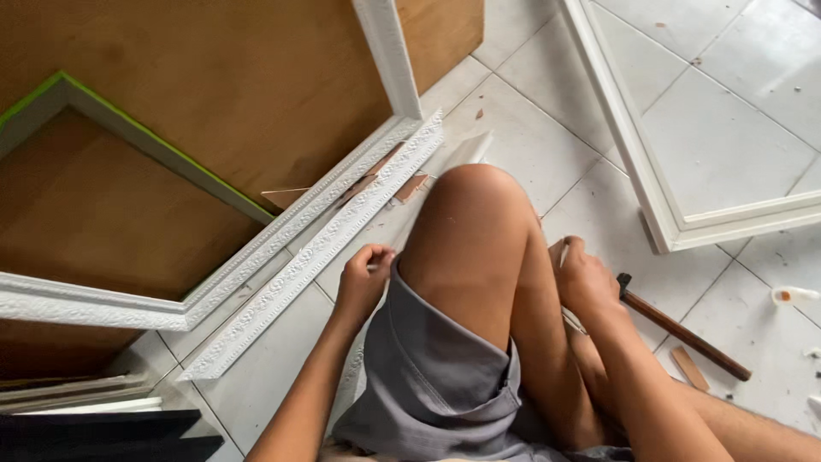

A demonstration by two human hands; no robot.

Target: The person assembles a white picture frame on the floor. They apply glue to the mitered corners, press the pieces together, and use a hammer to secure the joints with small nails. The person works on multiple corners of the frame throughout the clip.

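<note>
The left hand (pixel 363 278) is curled closed beside the raised knee (pixel 479 222), gripping the near part of a white moulding strip (pixel 445 171) that runs under the leg; what lies inside the fist cannot be told. The right hand (pixel 586 278) is closed on the far side of the knee, fingers wrapped around a thin pale piece whose shape is hidden. The knee and the grey shorts (pixel 436 376) block the view of the strip between the two hands.

Left of the hands, a second embossed white moulding (pixel 308 257) lies flat on the tiled floor (pixel 530 137), touching the ornate white frame (pixel 214 282) around a brown board (pixel 214 85). A green-edged frame (pixel 128 128) rests on that board (its lower corner is out of view). A hammer (pixel 680 329) with a wooden handle lies just beside the right wrist. A plain white frame (pixel 650 188) lies farther right. A small wood offcut (pixel 688 368) lies near the hammer handle.
</note>
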